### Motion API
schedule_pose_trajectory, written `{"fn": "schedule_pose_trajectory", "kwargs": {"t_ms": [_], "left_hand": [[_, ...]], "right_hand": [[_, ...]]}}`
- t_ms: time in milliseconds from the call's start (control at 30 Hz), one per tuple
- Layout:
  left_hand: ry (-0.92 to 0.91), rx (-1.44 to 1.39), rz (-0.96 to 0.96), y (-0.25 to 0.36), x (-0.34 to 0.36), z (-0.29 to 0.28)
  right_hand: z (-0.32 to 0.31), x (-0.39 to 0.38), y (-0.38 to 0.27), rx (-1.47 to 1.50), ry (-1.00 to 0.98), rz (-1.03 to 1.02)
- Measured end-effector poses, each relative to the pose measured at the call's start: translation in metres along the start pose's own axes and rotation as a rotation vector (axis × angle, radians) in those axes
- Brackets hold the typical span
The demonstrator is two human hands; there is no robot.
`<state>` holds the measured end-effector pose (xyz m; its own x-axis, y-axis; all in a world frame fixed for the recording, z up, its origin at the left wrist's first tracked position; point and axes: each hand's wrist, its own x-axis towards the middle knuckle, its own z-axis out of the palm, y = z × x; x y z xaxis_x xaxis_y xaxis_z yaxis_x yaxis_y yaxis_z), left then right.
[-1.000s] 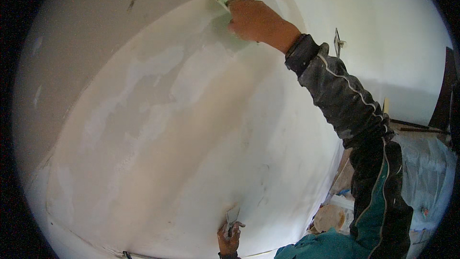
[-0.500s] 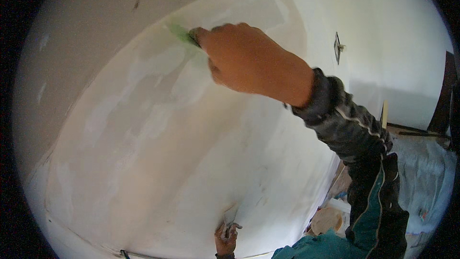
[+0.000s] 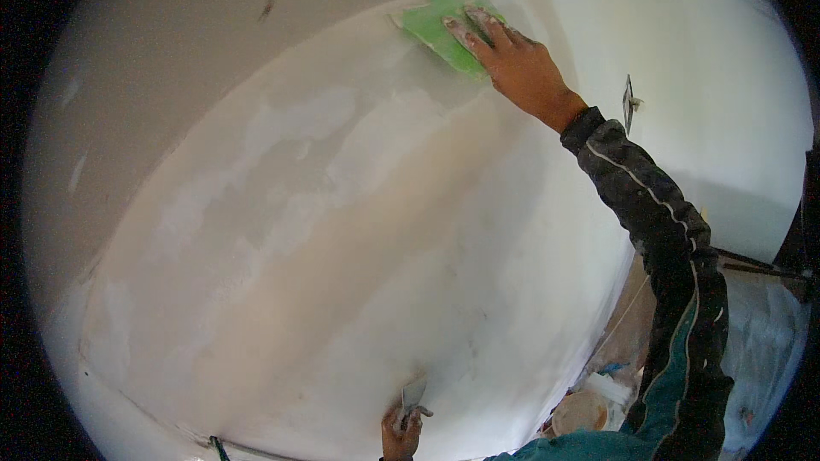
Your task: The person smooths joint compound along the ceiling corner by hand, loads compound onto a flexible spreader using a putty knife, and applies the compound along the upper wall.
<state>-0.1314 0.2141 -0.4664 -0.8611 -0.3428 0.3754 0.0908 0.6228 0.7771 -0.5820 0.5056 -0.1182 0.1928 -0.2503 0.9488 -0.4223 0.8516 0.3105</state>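
My right hand (image 3: pixel 517 64) is stretched up to the top of the wall (image 3: pixel 359 230), its fingers pressing a flat green plastic spreader (image 3: pixel 440 26) against the surface close to the ceiling line. Damp-looking grey and white patches of filler mark the wall below and left of it. Low in the picture, my left hand (image 3: pixel 400 435) is closed around a small putty knife (image 3: pixel 413 391), its pale blade pointing upward. The knife's handle is mostly hidden by the fingers.
The ceiling (image 3: pixel 171 60) slopes across the upper left. An uncovered wall fitting (image 3: pixel 629 105) sits on the adjoining wall to the right. A round tub (image 3: pixel 579 412) stands at lower right among clutter, with clear plastic sheeting (image 3: pixel 760 350) beyond my arm.
My right hand has moved up and to the right with the green spreader, which now lies flatter and shows its face. My left hand has barely moved; the knife blade is plainer.
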Motion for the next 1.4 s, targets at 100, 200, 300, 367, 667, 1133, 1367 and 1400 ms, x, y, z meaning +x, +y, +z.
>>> {"fn": "schedule_pose_trajectory", "kwargs": {"t_ms": [100, 200, 300, 367, 667, 1133, 1367, 1400], "left_hand": [[-0.012, -0.031, -0.072, 0.004, 0.010, 0.010], [-0.018, -0.031, -0.049, 0.015, 0.009, 0.011], [-0.005, -0.117, -0.030, 0.008, 0.006, 0.010], [0.013, -0.119, -0.038, 0.001, 0.003, 0.011], [-0.030, -0.144, -0.209, -0.033, 0.013, 0.000], [-0.083, 0.124, -0.082, 0.068, 0.022, -0.011], [-0.031, 0.008, -0.064, 0.041, 0.022, -0.002], [0.007, -0.059, -0.122, 0.039, 0.014, -0.006]], "right_hand": [[0.016, 0.006, 0.015, 0.062, -0.028, 0.053], [0.033, 0.001, 0.020, 0.040, 0.040, 0.030], [0.037, 0.005, 0.013, 0.042, 0.028, 0.048], [0.041, 0.005, 0.009, 0.076, -0.018, 0.093], [0.005, -0.034, 0.027, 0.199, -0.235, -0.003], [-0.004, 0.025, 0.011, 0.367, -0.264, 0.366], [-0.030, 0.049, -0.007, 0.375, -0.343, 0.370], [-0.037, 0.060, -0.024, 0.401, -0.333, 0.365]]}}
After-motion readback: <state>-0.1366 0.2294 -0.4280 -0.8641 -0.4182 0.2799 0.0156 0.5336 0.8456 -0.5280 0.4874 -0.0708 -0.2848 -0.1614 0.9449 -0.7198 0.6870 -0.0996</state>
